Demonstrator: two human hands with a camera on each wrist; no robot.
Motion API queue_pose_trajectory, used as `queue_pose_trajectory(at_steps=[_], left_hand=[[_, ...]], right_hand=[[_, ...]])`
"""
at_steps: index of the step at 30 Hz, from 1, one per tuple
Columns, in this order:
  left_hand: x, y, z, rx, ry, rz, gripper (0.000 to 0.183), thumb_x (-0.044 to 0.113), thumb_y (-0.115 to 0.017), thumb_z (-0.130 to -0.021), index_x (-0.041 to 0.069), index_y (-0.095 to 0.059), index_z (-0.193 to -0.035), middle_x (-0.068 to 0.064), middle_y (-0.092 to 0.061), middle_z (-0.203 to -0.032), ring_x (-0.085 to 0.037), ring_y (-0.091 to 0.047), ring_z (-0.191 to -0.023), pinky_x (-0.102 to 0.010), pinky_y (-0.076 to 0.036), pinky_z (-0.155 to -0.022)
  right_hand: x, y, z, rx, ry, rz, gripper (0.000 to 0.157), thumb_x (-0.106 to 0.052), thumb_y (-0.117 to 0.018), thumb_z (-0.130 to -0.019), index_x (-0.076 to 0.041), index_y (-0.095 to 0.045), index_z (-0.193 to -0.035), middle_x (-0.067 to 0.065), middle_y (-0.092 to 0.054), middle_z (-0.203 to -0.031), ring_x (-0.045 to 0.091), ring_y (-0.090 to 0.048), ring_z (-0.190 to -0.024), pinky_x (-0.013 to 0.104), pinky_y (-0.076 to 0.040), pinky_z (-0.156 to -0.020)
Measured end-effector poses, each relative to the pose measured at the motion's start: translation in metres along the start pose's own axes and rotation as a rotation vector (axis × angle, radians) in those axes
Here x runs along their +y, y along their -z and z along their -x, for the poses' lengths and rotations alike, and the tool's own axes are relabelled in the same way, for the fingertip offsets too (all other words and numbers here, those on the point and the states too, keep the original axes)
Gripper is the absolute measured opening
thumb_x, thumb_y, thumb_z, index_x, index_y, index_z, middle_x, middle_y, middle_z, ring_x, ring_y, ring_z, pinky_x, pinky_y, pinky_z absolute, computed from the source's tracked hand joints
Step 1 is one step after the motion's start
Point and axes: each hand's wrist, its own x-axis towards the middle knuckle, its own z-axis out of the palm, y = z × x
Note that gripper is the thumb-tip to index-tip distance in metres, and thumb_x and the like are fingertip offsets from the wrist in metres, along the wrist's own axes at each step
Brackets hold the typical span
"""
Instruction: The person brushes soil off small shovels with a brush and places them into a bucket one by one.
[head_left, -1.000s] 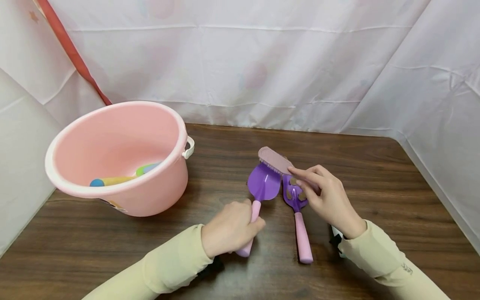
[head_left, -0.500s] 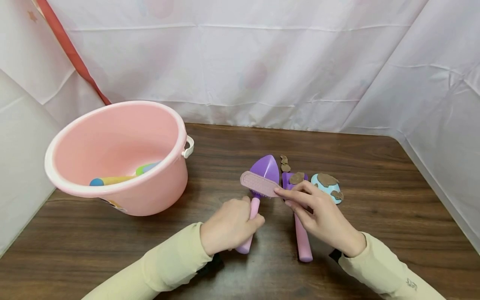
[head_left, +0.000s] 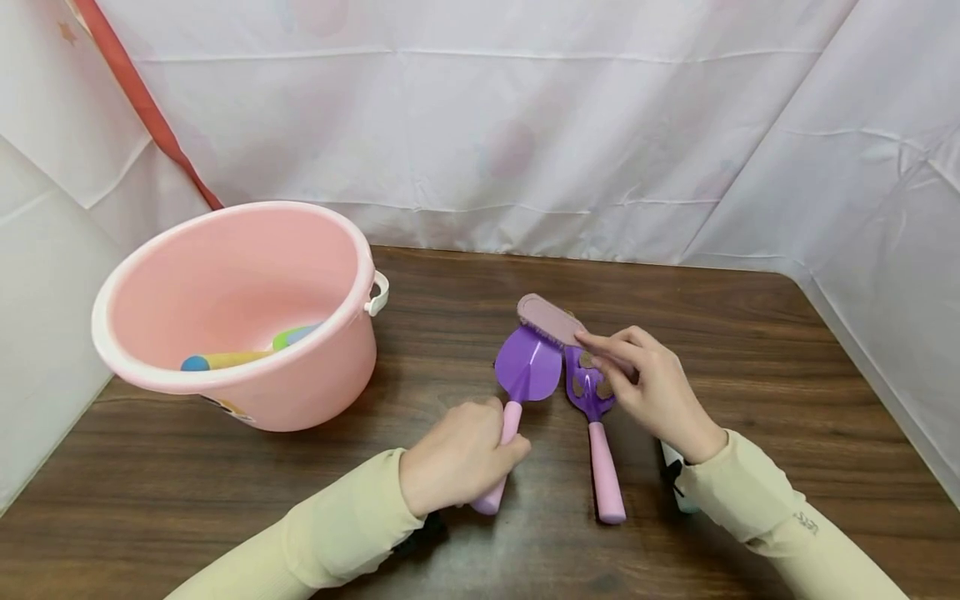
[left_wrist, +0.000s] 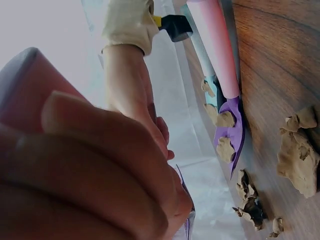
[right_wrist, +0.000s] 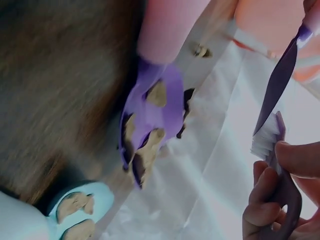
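My left hand [head_left: 459,458] grips the pink handle of a toy shovel with a rounded purple blade [head_left: 528,371], held above the table. My right hand [head_left: 660,392] pinches a mauve scrub brush [head_left: 547,319] between thumb and fingers. Its white bristles [right_wrist: 266,140] meet the blade near the tip in the right wrist view. Below my right hand lies a second purple toy tool with holes in its head [right_wrist: 170,95] and a pink handle [head_left: 606,475]. Brown clay-like lumps [right_wrist: 147,155] stick in those holes.
A pink bucket [head_left: 330,358] with several toy handles inside stands at left. A light blue toy tool [right_wrist: 102,195] bearing brown lumps lies right of the purple one. Brown crumbs [left_wrist: 300,157] are scattered on the wooden table [head_left: 720,308]. White curtains [head_left: 480,125] enclose the back and sides.
The brush slid down to the blade's neck half a second ago while the blade tilted, and is now back up at the tip. My left hand keeps its grip on the shovel.
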Motion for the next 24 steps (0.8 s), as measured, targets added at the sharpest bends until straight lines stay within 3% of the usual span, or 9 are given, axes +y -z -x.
queue_pose_trajectory(at_steps=[6, 11, 15, 20, 24], left_hand=[[-0.001, 0.0, 0.001, -0.007, -0.001, 0.002, 0.017, 0.021, -0.053, -0.081, 0.007, -0.049, -0.074, -0.004, -0.049, -0.063, -0.016, -0.049, -0.053, -0.029, -0.04, -0.046], [0.0, 0.0, 0.0, -0.007, 0.005, 0.011, 0.017, 0.021, -0.053, -0.081, 0.006, -0.049, -0.075, -0.004, -0.049, -0.062, -0.015, -0.049, -0.052, -0.029, -0.04, -0.046], [0.001, 0.003, 0.001, -0.004, 0.025, 0.035, 0.017, 0.021, -0.052, -0.082, 0.006, -0.048, -0.076, -0.005, -0.05, -0.061, -0.015, -0.05, -0.052, -0.029, -0.04, -0.046], [0.0, 0.009, 0.003, -0.001, 0.046, 0.048, 0.016, 0.021, -0.051, -0.08, 0.007, -0.048, -0.076, -0.005, -0.052, -0.059, -0.015, -0.052, -0.05, -0.03, -0.041, -0.045], [-0.001, 0.012, 0.004, -0.01, 0.067, 0.067, 0.015, 0.022, -0.05, -0.08, 0.008, -0.048, -0.077, -0.005, -0.054, -0.059, -0.014, -0.053, -0.049, -0.03, -0.042, -0.046]], right_hand=[[0.007, -0.001, -0.002, 0.012, -0.055, 0.017, 0.038, 0.006, -0.067, -0.083, -0.011, -0.069, -0.117, 0.0, -0.06, -0.086, 0.004, -0.043, -0.065, 0.014, -0.033, -0.055], [0.003, 0.001, 0.0, 0.008, -0.079, 0.024, 0.037, 0.004, -0.064, -0.086, -0.009, -0.066, -0.121, 0.001, -0.06, -0.086, 0.004, -0.044, -0.066, 0.017, -0.036, -0.056], [-0.003, 0.004, 0.003, 0.004, -0.148, 0.031, 0.03, 0.0, -0.059, -0.091, -0.005, -0.065, -0.12, 0.003, -0.062, -0.084, 0.005, -0.046, -0.067, 0.022, -0.039, -0.058], [-0.011, 0.007, 0.01, -0.058, -0.263, -0.05, 0.02, -0.004, -0.053, -0.096, -0.001, -0.065, -0.111, 0.005, -0.065, -0.08, 0.006, -0.055, -0.063, 0.023, -0.046, -0.058], [-0.014, 0.009, 0.016, -0.099, -0.322, -0.1, 0.018, -0.007, -0.05, -0.097, -0.001, -0.065, -0.106, 0.004, -0.064, -0.074, 0.006, -0.055, -0.058, 0.023, -0.044, -0.055]])
